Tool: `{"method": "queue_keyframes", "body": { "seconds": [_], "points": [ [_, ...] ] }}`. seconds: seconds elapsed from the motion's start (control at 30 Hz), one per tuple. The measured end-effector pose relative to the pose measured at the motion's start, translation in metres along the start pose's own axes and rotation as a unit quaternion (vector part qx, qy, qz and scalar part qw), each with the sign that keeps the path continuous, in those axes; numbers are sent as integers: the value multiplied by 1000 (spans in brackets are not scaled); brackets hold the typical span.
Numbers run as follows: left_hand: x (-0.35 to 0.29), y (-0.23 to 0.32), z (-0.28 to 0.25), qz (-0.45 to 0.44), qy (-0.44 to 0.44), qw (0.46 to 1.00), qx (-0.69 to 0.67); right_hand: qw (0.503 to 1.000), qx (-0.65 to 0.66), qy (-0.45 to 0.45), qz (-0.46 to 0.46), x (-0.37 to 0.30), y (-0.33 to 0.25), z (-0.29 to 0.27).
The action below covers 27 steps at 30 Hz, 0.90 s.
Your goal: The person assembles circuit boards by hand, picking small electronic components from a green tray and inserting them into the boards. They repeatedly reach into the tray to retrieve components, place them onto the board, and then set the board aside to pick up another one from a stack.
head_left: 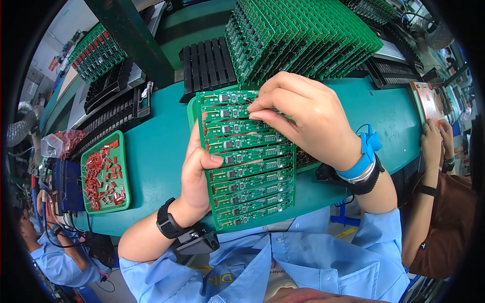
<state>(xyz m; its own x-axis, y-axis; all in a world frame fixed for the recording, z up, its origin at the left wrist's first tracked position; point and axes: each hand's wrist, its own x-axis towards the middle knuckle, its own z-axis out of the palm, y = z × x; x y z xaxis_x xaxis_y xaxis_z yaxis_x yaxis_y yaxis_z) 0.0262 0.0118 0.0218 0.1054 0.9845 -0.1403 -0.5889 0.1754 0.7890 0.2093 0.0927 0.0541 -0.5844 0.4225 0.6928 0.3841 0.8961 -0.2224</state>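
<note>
The left hand (198, 174) clamps the left edge of the green circuit-board panel (247, 166) at mid-frame, above the teal worktop (156, 151). The right hand (298, 118) pinches together at its upper rows. Best: keep the panel steady, supported from behind, fingertips light and square.

You're at a teal tabletop (151, 151), lit bright and even. Rows of green boards stand racked (303, 35) at the far edge, black slotted racks (207, 63) beside them. A dark green post (134, 38) rises on your far left. A green tray of red parts (106, 174) sits left. One co-worker sits lower left (55, 257), another right (444, 222).
</note>
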Motion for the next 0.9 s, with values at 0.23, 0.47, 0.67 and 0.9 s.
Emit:
{"method": "queue_keyframes", "body": {
  "seconds": [0.23,0.47,0.67,0.9],
  "points": [
    [1,-2,-1,14,-31,999,3,1000,15,-4,4,-1,2,-2],
    [-1,-5,-4,50,-21,998,33,1000,6,-12,3,-1,-3,-3],
    [-4,-4,-1,64,-32,997,24,1000,1,16,12,3,-7,-4],
    [0,-1,-5,3,-33,999,-9,999,-19,24,-28,2,-2,-8]
  ]
}}
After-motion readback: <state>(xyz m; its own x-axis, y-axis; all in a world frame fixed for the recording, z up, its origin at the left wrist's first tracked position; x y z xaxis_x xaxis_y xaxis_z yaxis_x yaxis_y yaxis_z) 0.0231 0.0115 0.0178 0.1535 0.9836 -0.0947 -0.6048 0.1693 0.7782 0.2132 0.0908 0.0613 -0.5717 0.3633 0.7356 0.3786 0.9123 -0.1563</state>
